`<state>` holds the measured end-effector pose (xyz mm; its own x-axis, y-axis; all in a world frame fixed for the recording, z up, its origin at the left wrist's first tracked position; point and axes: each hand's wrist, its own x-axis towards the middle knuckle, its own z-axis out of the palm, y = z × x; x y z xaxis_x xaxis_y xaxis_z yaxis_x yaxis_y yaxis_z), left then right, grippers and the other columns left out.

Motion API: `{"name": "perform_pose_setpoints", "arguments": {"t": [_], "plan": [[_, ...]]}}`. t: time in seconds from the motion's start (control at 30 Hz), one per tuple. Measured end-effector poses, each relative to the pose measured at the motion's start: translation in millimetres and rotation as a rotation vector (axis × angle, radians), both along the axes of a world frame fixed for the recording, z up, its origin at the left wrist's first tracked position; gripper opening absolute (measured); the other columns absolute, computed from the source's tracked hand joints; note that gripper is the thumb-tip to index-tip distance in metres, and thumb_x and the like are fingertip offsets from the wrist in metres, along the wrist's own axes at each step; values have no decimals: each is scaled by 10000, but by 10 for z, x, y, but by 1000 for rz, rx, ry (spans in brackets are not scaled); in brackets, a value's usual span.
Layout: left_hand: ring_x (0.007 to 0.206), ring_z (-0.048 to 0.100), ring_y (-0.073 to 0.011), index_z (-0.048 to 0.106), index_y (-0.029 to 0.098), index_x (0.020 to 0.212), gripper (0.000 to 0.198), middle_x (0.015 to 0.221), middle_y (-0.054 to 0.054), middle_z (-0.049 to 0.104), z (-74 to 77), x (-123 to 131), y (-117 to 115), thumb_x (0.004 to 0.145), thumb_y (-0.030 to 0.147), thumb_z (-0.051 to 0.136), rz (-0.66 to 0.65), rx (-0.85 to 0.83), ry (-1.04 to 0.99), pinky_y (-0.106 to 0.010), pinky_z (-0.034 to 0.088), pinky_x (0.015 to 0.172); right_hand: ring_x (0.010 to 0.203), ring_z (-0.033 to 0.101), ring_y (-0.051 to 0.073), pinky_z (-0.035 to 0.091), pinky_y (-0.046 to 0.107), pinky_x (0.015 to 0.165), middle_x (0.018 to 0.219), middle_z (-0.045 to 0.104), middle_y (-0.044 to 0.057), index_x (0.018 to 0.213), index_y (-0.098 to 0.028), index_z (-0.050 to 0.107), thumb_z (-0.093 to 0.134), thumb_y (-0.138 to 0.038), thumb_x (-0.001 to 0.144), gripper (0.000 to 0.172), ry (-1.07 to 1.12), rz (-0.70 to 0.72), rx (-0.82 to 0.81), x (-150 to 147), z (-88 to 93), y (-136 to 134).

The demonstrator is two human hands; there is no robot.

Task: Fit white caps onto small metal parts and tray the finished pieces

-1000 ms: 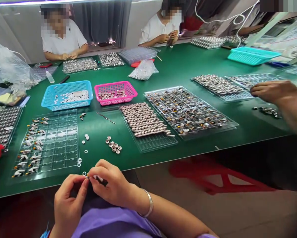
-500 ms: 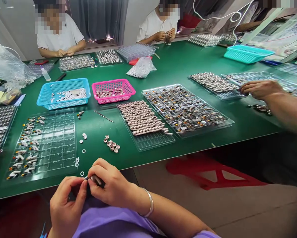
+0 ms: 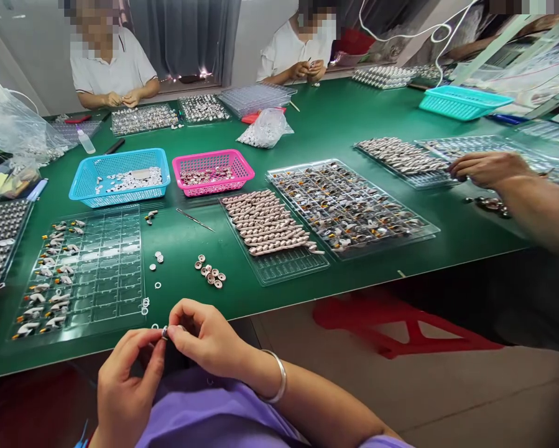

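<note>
Above the table's front edge, my left hand (image 3: 129,379) pinches a small round, dark and silvery earbud part (image 3: 165,333) between thumb and forefinger. My right hand (image 3: 207,339) is closed against the same part from the other side, thumb and fingertips pressed together. Fingers cover most of the part, so its exact form is hidden. Just beyond my hands, several small white rings (image 3: 145,305) lie on the table. Nearby are round metallic cups (image 3: 209,271) and small white discs (image 3: 158,256). To the left, a clear compartment tray (image 3: 106,267) holds white earbud pieces with orange tips in its left columns.
Tweezers (image 3: 195,219) lie behind the cups. A blue basket (image 3: 86,186) and a pink basket (image 3: 181,180) hold small parts. Filled trays (image 3: 349,205) stand to the right, near a co-worker's hand (image 3: 489,169). Two other people sit across the green table (image 3: 316,134).
My right hand's fingers have shifted and curled closer around the small part, which has turned between my fingertips. A longer grey piece seen under my right fingers earlier is now hidden.
</note>
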<state>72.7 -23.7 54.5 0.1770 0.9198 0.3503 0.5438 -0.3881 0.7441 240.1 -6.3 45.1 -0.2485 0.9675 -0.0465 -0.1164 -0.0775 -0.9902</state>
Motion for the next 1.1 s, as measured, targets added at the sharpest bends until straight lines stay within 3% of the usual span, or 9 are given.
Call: {"name": "perform_pose_setpoints", "arguments": {"t": [0.3, 0.37, 0.47, 0.57, 0.67, 0.77, 0.87, 1.0, 1.1], "plan": [[587, 612, -114, 709, 216, 851, 58, 759, 10, 685, 17, 46, -1, 809, 211, 668, 75, 25, -8, -211, 508, 579, 482, 376, 55, 298, 196, 467, 576, 454, -77, 736, -174, 523, 703, -404, 738, 291, 252, 52, -240, -49, -57, 44], [616, 623, -123, 718, 216, 846, 65, 767, 4, 691, 16, 30, 4, 801, 235, 674, 80, -55, -53, -217, 515, 603, 444, 350, 49, 271, 193, 444, 525, 431, -90, 728, -176, 520, 721, -435, 724, 328, 358, 79, -301, -67, -91, 49], [581, 596, -129, 720, 188, 825, 188, 695, -6, 665, 2, -11, 26, 784, 371, 704, 79, -377, -246, -219, 493, 542, 454, 351, 46, 284, 192, 458, 550, 444, -83, 740, -173, 520, 738, -464, 720, 364, 438, 105, -311, -80, -129, 37], [486, 483, -83, 708, 161, 807, 354, 604, 19, 583, -6, -47, 59, 702, 493, 770, 81, -753, -515, -182, 384, 438, 542, 408, 65, 349, 201, 517, 672, 486, -45, 793, -171, 530, 687, -431, 798, 303, 327, 84, -121, -55, -132, 1], [477, 392, -48, 700, 164, 768, 364, 595, 42, 522, 11, -65, 81, 619, 461, 847, 40, -948, -659, -160, 310, 439, 644, 467, 100, 407, 223, 573, 769, 521, 1, 834, -180, 539, 593, -300, 875, 138, 92, 12, 260, 7, -122, -33], [471, 348, -38, 689, 171, 710, 329, 589, 47, 492, 36, -64, 83, 591, 415, 874, -48, -1042, -706, -162, 264, 445, 787, 566, 138, 502, 258, 687, 875, 597, 58, 884, -198, 522, 520, -215, 907, 28, -57, 0, 630, 91, -119, -41], [453, 316, -36, 677, 174, 673, 330, 587, 45, 477, 58, -47, 78, 578, 420, 876, -122, -1091, -730, -176, 236, 438, 865, 613, 145, 542, 261, 758, 928, 635, 88, 944, -204, 510, 454, -174, 950, 64, -129, 72, 833, 179, -110, -37], [465, 275, -53, 651, 175, 639, 346, 537, 56, 432, 75, -19, 70, 581, 433, 874, -187, -1105, -701, -192, 225, 449, 814, 616, 138, 529, 235, 713, 917, 655, 96, 934, -173, 560, 396, -149, 978, 171, -278, 140, 1023, 250, -103, -39], [530, 347, -80, 637, 171, 646, 362, 555, 44, 465, 75, -15, 65, 582, 435, 877, -213, -1114, -681, -199, 264, 499, 645, 571, 106, 485, 211, 611, 765, 631, 42, 845, -150, 588, 398, -128, 981, 234, -411, 115, 1124, 258, -135, -36]]}}
